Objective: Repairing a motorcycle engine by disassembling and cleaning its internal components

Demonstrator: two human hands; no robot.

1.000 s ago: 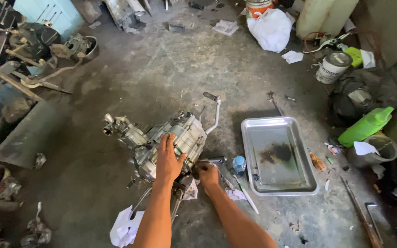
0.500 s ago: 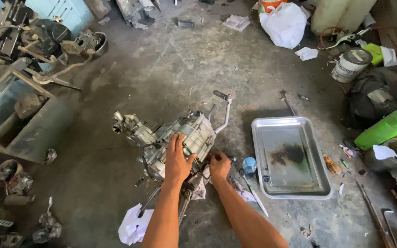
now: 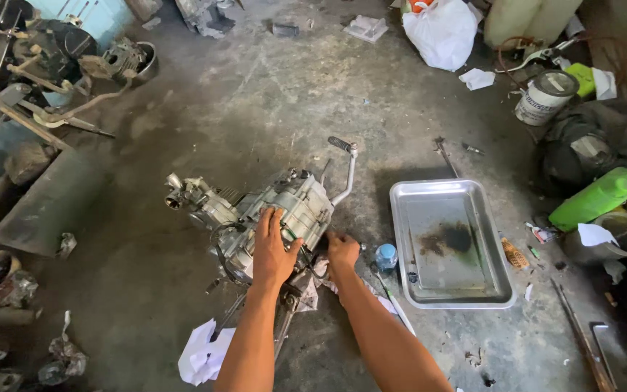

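Observation:
A grey motorcycle engine (image 3: 255,207) lies on the concrete floor, its kick lever (image 3: 344,168) sticking up at the right. My left hand (image 3: 273,247) rests flat on the engine's casing, fingers spread. My right hand (image 3: 342,252) is down at the engine's lower right corner, fingers curled; what it grips is hidden. A small clear bottle with a blue cap (image 3: 385,257) stands just right of that hand.
A steel tray (image 3: 450,290) with a dark oil stain lies to the right. White crumpled paper (image 3: 201,353) lies near my left arm. Engine parts and metal frames (image 3: 30,94) crowd the left; a green bottle (image 3: 596,197), a can (image 3: 543,96) and a white bag (image 3: 440,33) sit at right.
My view has shifted slightly, so everything sits a little lower and to the right. Both hands stay on the engine in the same places.

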